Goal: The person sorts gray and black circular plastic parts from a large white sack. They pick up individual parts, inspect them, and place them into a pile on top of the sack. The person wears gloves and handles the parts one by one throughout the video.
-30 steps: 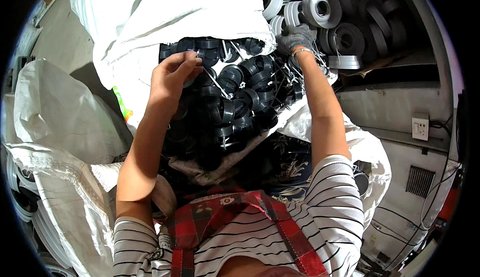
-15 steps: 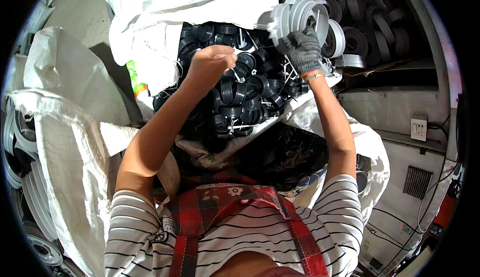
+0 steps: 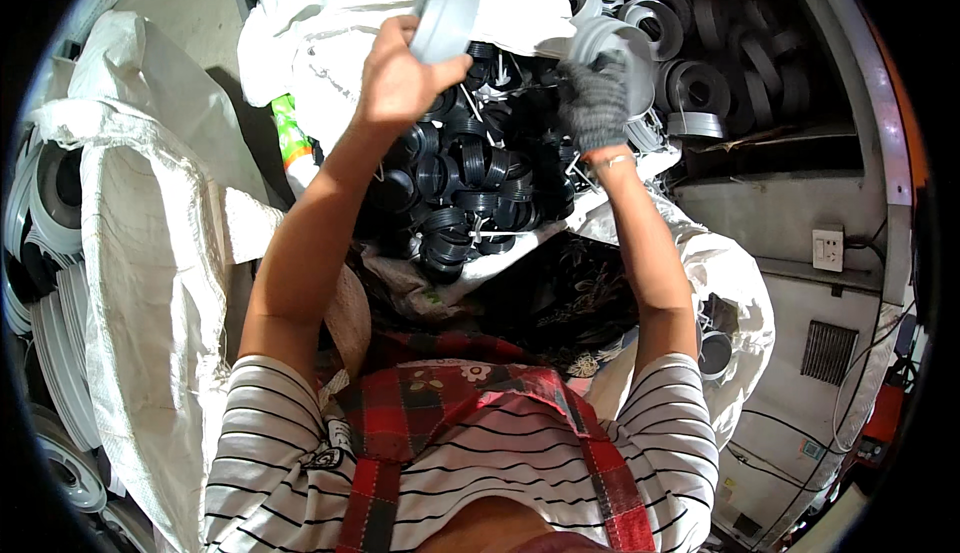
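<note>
The bare left hand (image 3: 395, 78) is raised above a heap of black plastic rings (image 3: 470, 188), its fingers closed around a light grey round cap (image 3: 445, 18) that sticks up and out past the thumb, tilted toward the top of the view. The right hand (image 3: 595, 103), in a dark grey knitted glove, is lifted just right of the heap and grips a second light grey ring-shaped piece (image 3: 610, 45) by its lower edge; the fingers wrap it, though how much of the piece lies behind the glove is hard to make out. The two hands are apart, with the upper part of the black heap between them. The black rings lie jumbled in the open mouth of a white woven sack (image 3: 320, 13) whose cloth rises behind the left hand and folds down around the pile. To the right, beyond the gloved hand, a stack of grey rings (image 3: 700, 73) fills a dark bin. On the left stands another tall white sack (image 3: 150, 283), with pale round discs (image 3: 45, 203) showing near its far side. A green and orange bottle-like object (image 3: 290, 138) sits wedged between the two sacks, beside the left forearm. At the bottom are the person's striped shirt and red checked apron (image 3: 450, 423). A wall socket (image 3: 828, 249) is on the right.
</note>
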The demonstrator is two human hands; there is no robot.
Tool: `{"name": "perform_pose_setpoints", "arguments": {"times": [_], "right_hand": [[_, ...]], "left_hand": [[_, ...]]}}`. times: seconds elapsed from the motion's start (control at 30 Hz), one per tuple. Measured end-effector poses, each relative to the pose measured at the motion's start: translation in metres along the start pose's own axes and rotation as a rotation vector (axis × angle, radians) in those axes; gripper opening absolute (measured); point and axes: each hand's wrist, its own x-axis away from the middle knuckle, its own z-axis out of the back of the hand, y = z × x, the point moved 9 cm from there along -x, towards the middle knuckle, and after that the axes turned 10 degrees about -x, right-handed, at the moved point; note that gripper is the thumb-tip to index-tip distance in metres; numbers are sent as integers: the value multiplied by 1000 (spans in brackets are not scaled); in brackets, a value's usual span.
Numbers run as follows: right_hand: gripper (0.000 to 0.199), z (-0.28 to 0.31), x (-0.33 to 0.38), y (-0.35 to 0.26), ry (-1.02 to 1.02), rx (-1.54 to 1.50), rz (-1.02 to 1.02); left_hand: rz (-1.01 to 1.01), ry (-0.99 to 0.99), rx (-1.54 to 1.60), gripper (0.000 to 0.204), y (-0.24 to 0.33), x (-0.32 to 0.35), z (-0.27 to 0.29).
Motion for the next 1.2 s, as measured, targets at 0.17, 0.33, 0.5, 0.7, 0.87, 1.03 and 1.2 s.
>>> {"name": "perform_pose_setpoints", "arguments": {"times": [0.17,0.33,0.5,0.7,0.87,1.03,1.2], "right_hand": [[26,-63,-26,7,-176,-327,-17],[31,-131,-51,-30,-37,-237,77],[33,-151,-49,-35,-471,-90,16],[30,-45,8,-50,-42,-275,161],[34,3,22,-55,89,-579,142],[75,6,19,-47,12,-610,-89],[69,1,23,-49,-150,-574,-24]], "left_hand": [[209,-67,317,59,-15,-13,23],[179,-9,292,55,-11,-17,27],[206,-53,455,56,-28,-20,18],[133,-118,438,44,-15,-10,-4],[345,-575,809,30,-6,33,-56],[-3,-637,637,25,29,46,-55],[24,-692,571,45,29,52,-59]]}}
